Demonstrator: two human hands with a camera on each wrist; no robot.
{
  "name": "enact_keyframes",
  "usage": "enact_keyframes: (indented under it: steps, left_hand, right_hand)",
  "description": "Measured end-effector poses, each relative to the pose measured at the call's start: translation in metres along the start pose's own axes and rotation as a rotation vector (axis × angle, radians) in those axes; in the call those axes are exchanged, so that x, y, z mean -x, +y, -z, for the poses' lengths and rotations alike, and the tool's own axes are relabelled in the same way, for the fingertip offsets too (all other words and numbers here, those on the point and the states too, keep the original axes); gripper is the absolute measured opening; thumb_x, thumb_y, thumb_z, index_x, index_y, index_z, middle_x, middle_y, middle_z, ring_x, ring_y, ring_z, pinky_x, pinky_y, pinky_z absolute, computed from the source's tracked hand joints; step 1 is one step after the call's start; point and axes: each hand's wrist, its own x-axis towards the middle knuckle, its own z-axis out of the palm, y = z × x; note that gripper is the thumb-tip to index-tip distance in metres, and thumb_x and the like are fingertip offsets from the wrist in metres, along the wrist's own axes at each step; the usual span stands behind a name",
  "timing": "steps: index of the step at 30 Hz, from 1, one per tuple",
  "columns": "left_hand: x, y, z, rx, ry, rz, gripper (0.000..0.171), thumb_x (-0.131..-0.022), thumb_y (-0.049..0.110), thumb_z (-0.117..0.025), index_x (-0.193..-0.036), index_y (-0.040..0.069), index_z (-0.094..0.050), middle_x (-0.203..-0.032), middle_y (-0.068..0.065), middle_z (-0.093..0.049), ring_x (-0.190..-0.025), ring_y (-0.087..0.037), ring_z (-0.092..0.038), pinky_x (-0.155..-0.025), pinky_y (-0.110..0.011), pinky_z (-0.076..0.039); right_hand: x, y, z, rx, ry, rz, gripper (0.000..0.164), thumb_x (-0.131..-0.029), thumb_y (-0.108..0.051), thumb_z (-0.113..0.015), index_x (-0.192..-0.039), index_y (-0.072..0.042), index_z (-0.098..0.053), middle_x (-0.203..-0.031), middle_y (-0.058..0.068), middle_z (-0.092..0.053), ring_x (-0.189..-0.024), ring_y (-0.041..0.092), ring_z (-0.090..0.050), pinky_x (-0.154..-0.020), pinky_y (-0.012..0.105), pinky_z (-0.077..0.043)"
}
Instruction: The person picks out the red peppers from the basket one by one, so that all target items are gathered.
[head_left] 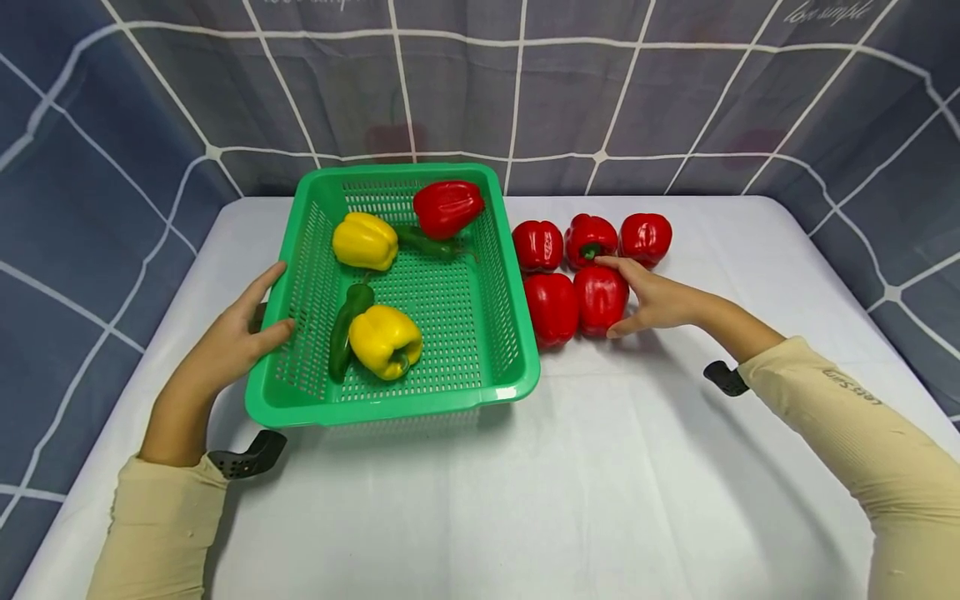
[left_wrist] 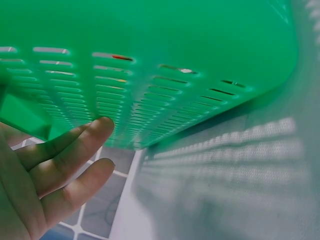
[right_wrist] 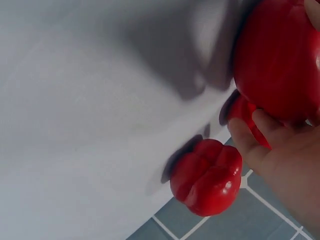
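Observation:
A green plastic basket stands on the left of the table. My left hand holds its left rim, thumb over the edge. In the left wrist view, other fingers lie along the outside of the slotted wall. My right hand has thumb and fingers around a red bell pepper from its right side. This pepper is the right one of the front pair beside the basket. The right wrist view shows the thumb and fingers at the same red bell pepper. Contact beneath the fingers is partly hidden.
Inside the basket lie a yellow bell pepper, another yellow bell pepper, a red bell pepper and two long green peppers. Several red bell peppers group against its right side. A grey checked cloth walls the white table.

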Motion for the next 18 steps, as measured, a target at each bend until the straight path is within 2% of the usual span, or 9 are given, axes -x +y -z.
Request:
enact_keyframes:
  steps: [8,13,18]
  left_hand:
    - [0.001,0.001,0.000,-0.001,-0.002,-0.008,0.074,-0.090,0.011,-0.044,-0.148,0.017,0.001,-0.116,-0.037,-0.046,-0.072,0.003,-0.056,-0.060,-0.022,-0.049]
    - [0.001,0.002,0.001,0.000,-0.002,-0.005,0.074,-0.090,0.012,-0.045,-0.148,0.018,0.001,-0.118,-0.037,-0.046,-0.074,0.003,-0.056,-0.061,-0.021,-0.048]
    - [0.000,0.002,0.001,-0.012,-0.010,0.018,0.074,-0.090,0.014,-0.045,-0.148,0.019,0.001,-0.123,-0.038,-0.042,-0.080,0.004,-0.053,-0.065,-0.019,-0.047]
  right_hand:
    - [0.000,-0.009,0.013,0.028,0.037,0.024,0.102,-0.066,-0.016,-0.080,-0.143,-0.002,-0.015,-0.139,0.022,-0.025,-0.131,0.040,-0.024,-0.102,0.058,-0.026]
    - [-0.004,-0.015,0.020,0.036,0.042,0.034,0.101,-0.066,-0.015,-0.080,-0.143,-0.002,-0.017,-0.137,0.021,-0.029,-0.129,0.039,-0.026,-0.100,0.056,-0.031]
    - [-0.011,-0.021,0.024,0.044,0.032,0.005,0.099,-0.068,-0.018,-0.079,-0.144,-0.007,-0.016,-0.137,0.018,-0.028,-0.129,0.036,-0.025,-0.096,0.057,-0.036]
